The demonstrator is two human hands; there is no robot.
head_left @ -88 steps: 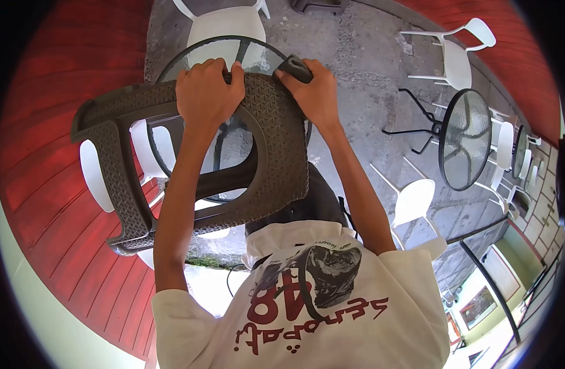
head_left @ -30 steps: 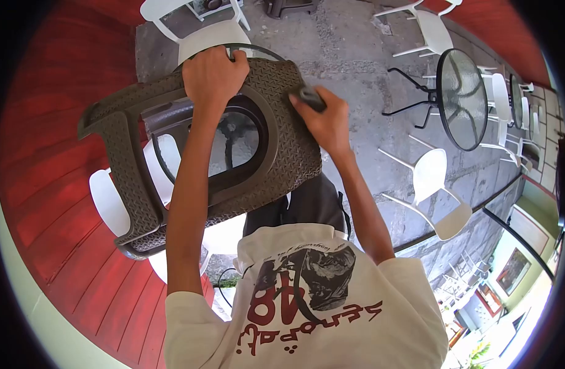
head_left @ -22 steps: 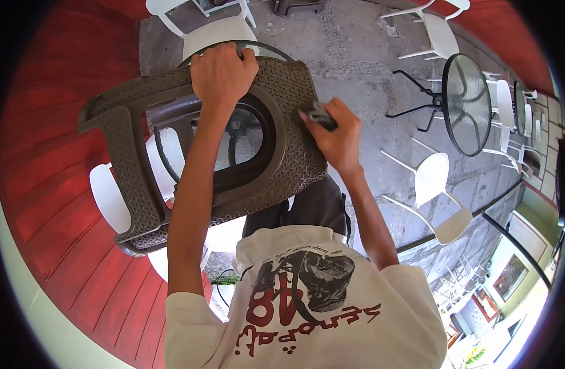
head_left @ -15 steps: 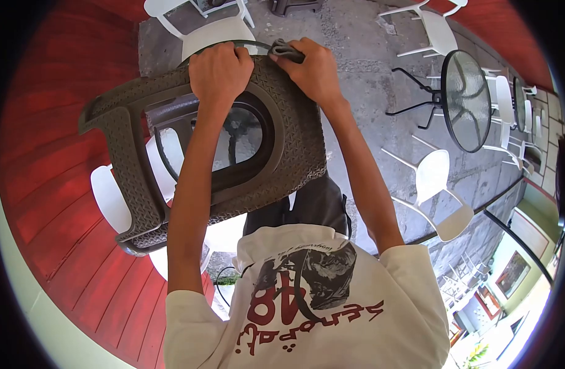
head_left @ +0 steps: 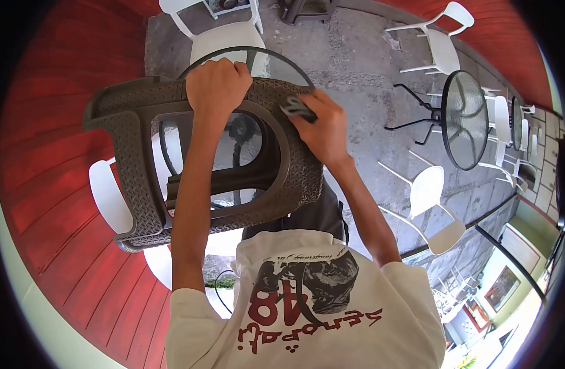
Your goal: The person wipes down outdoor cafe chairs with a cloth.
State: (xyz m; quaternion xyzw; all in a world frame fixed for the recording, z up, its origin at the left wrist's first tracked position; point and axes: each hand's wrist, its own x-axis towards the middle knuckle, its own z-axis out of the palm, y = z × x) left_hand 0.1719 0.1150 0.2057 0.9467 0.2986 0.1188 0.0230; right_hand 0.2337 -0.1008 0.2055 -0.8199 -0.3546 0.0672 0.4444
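A dark brown plastic piece of furniture (head_left: 132, 163) with a woven texture and large openings, seemingly a chair, lies tilted in front of me. My left hand (head_left: 218, 86) is closed over its far edge. In my right hand (head_left: 322, 126) is a bunched grey cloth (head_left: 298, 109), pressed to the textured surface on the right side. Behind and below, a round glass table (head_left: 282, 66) shows past the far edge and through the openings.
White chairs stand at the far side (head_left: 227, 42), on the left (head_left: 110, 195) and on the right (head_left: 427, 190). Further right is another round glass table (head_left: 466, 120) with black legs. A red slatted wall (head_left: 55, 184) curves along the left.
My right hand and the cloth have slid from the far edge nearer to me along the brown surface. My left hand still grips the far edge; the view has shifted slightly.
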